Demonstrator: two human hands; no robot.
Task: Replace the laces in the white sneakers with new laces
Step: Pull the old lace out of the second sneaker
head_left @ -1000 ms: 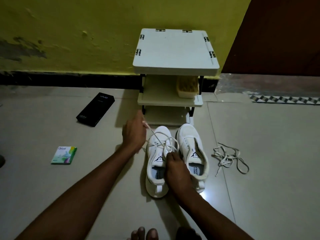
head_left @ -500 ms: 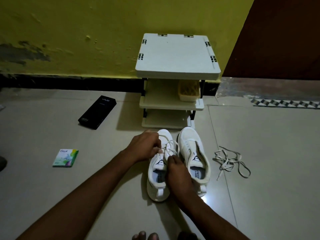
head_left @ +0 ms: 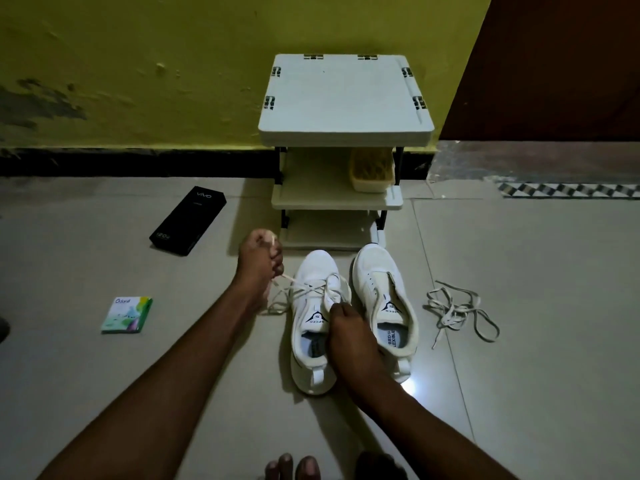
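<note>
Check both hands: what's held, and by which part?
Left hand grips the lace near its free end, stretched left of the laced sneaker. Right hand holds that sneaker at its right eyelet edge.

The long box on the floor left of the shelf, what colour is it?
The long box is black with faint pale lettering, seen in the head view.

End of lace (head_left: 304,289) hidden inside left hand (head_left: 258,261) fist. Right hand (head_left: 349,327) covers laced sneaker (head_left: 313,268) right eyelets and collar. Toes (head_left: 289,467) cut off at bottom edge, dark object (head_left: 2,329) at left edge. Tub (head_left: 372,171) contents blurred. Black box (head_left: 188,220) small print unreadable.
</note>
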